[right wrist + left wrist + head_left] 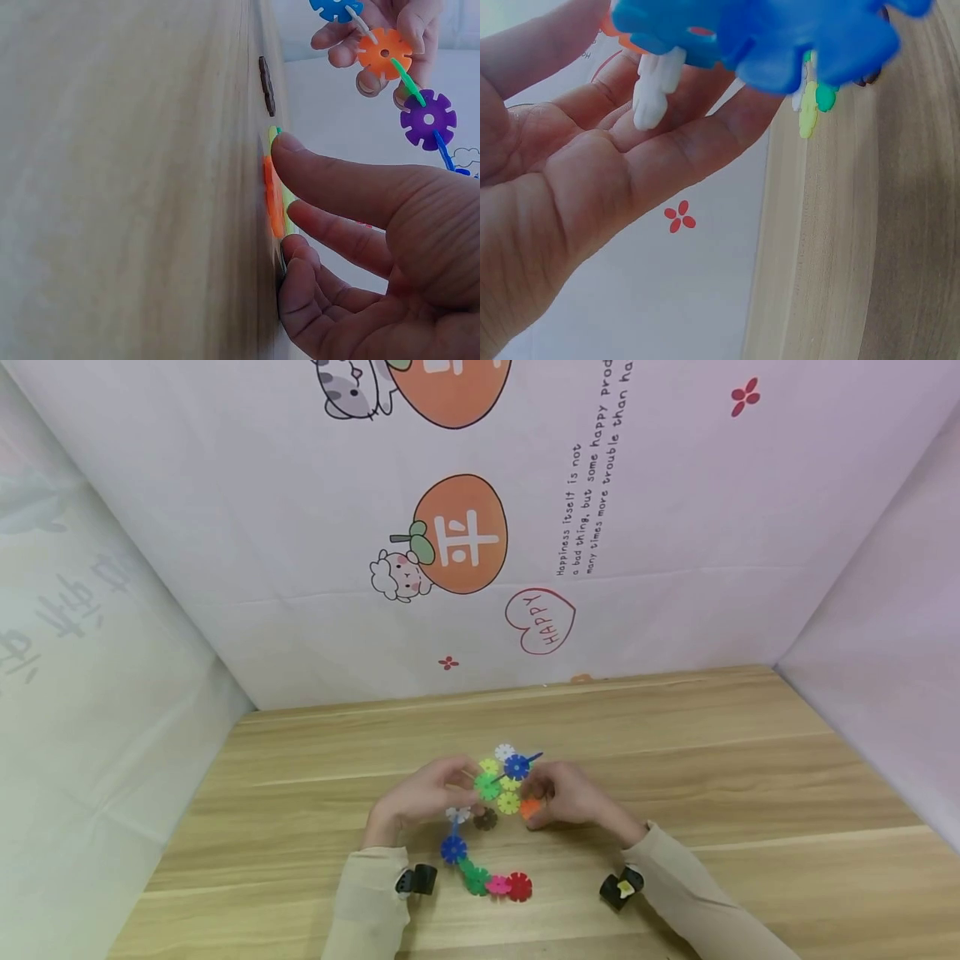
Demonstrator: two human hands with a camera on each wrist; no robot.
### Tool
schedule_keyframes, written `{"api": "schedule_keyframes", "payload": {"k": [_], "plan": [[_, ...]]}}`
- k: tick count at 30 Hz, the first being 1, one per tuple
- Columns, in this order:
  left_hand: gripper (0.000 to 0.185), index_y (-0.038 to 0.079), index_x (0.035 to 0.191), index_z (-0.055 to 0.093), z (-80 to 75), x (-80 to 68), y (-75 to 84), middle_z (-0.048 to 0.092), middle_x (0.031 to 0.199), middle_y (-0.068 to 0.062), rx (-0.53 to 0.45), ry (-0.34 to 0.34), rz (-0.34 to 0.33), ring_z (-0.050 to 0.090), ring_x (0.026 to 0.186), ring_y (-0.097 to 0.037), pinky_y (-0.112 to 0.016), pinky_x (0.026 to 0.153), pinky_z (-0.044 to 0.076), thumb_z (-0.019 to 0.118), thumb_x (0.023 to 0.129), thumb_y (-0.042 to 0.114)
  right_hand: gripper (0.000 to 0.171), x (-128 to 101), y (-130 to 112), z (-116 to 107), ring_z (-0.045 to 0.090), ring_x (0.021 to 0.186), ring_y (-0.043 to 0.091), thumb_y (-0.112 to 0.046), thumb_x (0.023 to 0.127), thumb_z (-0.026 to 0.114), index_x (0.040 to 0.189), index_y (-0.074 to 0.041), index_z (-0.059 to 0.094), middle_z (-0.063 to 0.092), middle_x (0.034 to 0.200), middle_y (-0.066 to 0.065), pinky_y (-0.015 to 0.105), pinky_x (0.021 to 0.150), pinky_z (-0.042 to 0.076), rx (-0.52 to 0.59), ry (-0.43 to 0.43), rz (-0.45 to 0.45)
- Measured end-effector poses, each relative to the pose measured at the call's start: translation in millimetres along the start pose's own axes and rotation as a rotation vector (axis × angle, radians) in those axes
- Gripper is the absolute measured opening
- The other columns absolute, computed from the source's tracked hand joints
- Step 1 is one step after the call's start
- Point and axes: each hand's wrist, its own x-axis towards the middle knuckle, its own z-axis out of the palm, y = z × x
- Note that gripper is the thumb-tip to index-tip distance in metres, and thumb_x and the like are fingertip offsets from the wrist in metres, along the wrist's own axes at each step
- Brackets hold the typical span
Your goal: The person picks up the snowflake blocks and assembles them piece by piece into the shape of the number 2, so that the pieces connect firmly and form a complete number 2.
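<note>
Hands are brought together over the middle of the wooden table (675,752), forearms angled inward from the near edge, sleeves drawn to the wrists. The left hand (420,797) is seen with fingers curled round the upper part of a snowflake-disc chain (495,793); in the left wrist view its fingers lie loosely bent, with a white disc (654,86) and a blue disc (780,41) held against the fingertips. The right hand (570,795) is laid low, fingers nearly straight and close together; in the right wrist view its fingertips (289,150) are pressed on an orange disc (274,196) and a yellow-green one lying flat on the tabletop. The chain's long axis runs from a raised cluster between the hands, down and toward the person, ending in flat discs (498,885) resting on the table between the wrists. A brown disc (486,818) lies just beside the cluster.
</note>
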Motion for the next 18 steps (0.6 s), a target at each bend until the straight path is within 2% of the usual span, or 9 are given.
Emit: {"api": "schedule_keyframes", "payload": {"k": [4, 18], "plan": [[0.026, 0.004, 0.119, 0.055, 0.0, -0.6, -0.9, 0.065, 0.108, -0.021, -0.004, 0.0, 0.0, 0.067, 0.092, -0.023, -0.044, 0.091, 0.049, 0.058, 0.094, 0.01, 0.035, 0.4, -0.8, 1.0, 0.051, 0.071, 0.013, -0.012, 0.066, 0.087, 0.096, -0.007, 0.069, 0.059, 0.083, 0.0, 0.024, 0.059, 0.046, -0.021, -0.003, -0.005], [0.026, 0.003, 0.119, 0.054, 1.1, -1.4, -0.1, 0.065, 0.108, -0.02, -0.001, 0.002, -0.006, 0.067, 0.092, -0.024, -0.043, 0.09, 0.049, 0.058, 0.094, 0.01, 0.029, 0.3, -2.1, 1.4, 0.05, 0.071, 0.011, -0.012, 0.067, 0.087, 0.091, -0.008, 0.071, 0.058, 0.079, -0.004, 0.023, 0.06, 0.045, -0.073, -0.004, -0.018]]}}
